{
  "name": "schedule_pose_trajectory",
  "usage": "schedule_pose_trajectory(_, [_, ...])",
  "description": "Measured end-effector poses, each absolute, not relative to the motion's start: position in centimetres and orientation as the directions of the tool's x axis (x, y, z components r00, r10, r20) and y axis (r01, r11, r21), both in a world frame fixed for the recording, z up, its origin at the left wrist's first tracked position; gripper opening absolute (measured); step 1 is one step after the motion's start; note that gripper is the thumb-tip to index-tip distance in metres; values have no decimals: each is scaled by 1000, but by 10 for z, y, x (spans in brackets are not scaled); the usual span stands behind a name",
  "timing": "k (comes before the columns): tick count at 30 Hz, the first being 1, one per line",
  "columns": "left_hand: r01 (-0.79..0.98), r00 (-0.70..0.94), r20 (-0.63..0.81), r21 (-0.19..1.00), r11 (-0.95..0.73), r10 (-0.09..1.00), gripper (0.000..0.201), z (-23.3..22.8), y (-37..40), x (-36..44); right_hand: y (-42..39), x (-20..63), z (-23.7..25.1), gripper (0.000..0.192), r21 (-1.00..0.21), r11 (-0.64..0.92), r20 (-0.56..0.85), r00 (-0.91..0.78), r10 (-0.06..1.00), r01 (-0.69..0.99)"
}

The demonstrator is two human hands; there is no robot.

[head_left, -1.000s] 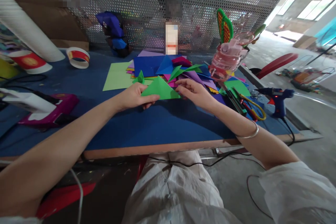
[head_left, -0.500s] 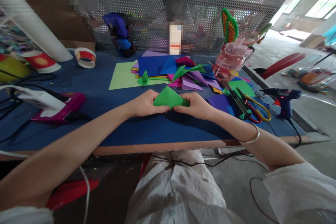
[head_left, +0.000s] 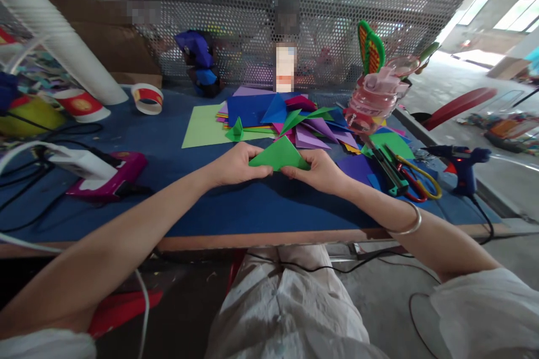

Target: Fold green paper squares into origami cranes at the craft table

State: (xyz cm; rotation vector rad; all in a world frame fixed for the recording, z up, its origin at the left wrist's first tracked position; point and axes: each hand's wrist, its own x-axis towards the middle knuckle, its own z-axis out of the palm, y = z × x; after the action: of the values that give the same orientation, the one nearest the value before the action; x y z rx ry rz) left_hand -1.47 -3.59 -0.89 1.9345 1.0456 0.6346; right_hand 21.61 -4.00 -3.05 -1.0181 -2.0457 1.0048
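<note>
- Left hand (head_left: 236, 164) pinches the left corner of the green paper triangle (head_left: 279, 155); our thumb lies on top and the fingers curl beneath, so the folded layers stay pressed together.
- Right hand (head_left: 320, 170) grips the right corner of the same triangle in a matching pinch. We judge that holding both ends keeps the long lower edge taut and the apex pointing away from us.
- We hold the triangle just above the blue table mat (head_left: 236, 207), near the front edge of the table, between us and the paper supply. Whether its lower edge touches the mat cannot be told.
- Behind the hands, a pile of coloured paper sheets (head_left: 290, 118) lies fanned out, within reach of either hand, and a small green folded piece (head_left: 236, 130) sits on its left edge.
- To our right, scissors (head_left: 415, 179) and a blue glue gun (head_left: 461, 158) lie apart from the paper. A pink water bottle (head_left: 374, 98) stands behind them.
- To our left, a magenta tool with a white handle (head_left: 105, 171) rests on the mat, well apart from the hands. Two tape rolls (head_left: 147, 99) sit farther back.
</note>
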Motion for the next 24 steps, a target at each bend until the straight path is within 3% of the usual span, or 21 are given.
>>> schedule_pose_trajectory(24, [447,627,79,778,-441,775,30,6,-17,-43,-29,226,-22,42,-823,427,219,-485,847,375])
